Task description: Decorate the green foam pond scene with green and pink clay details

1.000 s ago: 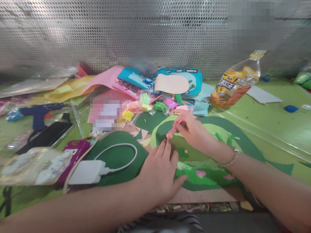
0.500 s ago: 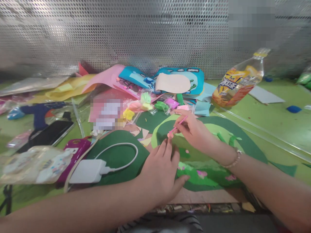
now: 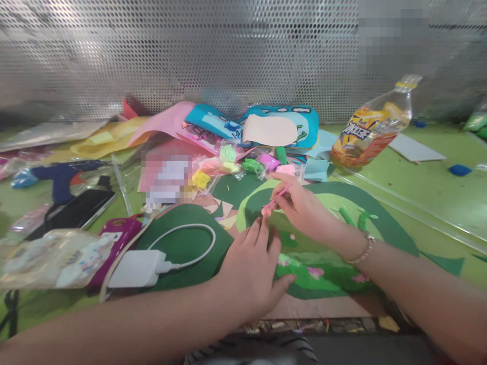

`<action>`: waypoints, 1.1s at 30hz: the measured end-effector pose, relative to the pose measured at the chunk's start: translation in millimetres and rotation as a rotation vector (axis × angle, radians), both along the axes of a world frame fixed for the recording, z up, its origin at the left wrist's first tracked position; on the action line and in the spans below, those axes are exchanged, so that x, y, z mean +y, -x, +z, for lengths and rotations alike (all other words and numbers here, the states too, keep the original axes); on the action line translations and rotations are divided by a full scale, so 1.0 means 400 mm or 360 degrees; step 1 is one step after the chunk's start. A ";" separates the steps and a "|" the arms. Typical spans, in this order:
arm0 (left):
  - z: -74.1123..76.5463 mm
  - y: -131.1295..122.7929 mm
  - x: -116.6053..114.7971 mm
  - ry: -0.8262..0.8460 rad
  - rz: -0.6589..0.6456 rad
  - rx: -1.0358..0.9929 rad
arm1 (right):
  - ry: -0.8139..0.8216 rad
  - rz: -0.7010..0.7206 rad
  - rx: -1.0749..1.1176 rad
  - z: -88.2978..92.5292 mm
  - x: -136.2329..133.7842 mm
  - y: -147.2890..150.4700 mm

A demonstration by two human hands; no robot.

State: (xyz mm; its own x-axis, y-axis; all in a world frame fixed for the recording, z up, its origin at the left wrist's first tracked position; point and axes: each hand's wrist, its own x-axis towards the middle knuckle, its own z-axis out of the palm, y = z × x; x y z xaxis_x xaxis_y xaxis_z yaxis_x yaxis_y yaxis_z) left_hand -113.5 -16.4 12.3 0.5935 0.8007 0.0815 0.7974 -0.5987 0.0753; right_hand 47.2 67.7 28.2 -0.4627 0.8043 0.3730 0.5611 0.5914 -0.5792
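Observation:
My right hand (image 3: 304,205) pinches a thin pink clay-modelling stick (image 3: 277,196), its lower tip touching a small peach piece of clay (image 3: 266,212). That piece sits at the fingertips of my left hand (image 3: 249,268). My left hand lies flat with fingers stretched out and thumb apart; whether the clay rests on a fingertip or just beyond it, I cannot tell. Beneath both hands is a layered green paper piece (image 3: 395,235), decorated with a bright green clay strip (image 3: 315,284) and small pink bits (image 3: 315,272).
Behind the hands lie bagged coloured clays (image 3: 253,166) and a blue paper piece (image 3: 310,124). A plastic bottle (image 3: 371,129) leans at the back right. To the left are a glue gun (image 3: 61,177), a phone (image 3: 81,208) and a white charger (image 3: 137,268) with its cable.
My right hand and the pink stick have shifted very slightly left, the stick's tip still on the peach clay. My left hand has stayed put.

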 end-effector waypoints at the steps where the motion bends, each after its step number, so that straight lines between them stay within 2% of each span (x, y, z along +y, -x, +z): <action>1: 0.000 0.000 0.000 -0.0001 -0.0004 0.0002 | 0.0007 0.0007 -0.0004 -0.001 0.001 0.000; 9: -0.007 0.001 -0.002 -0.0002 -0.0004 0.0000 | 0.0019 -0.0008 0.0030 -0.001 0.007 -0.001; 15: -0.011 0.002 -0.001 -0.0014 -0.0018 0.0006 | 0.0059 0.0081 -0.0011 0.005 0.000 0.000; 33: -0.013 0.002 0.003 0.0027 -0.0009 -0.0005 | -0.0177 0.0231 -0.0229 0.014 -0.022 -0.003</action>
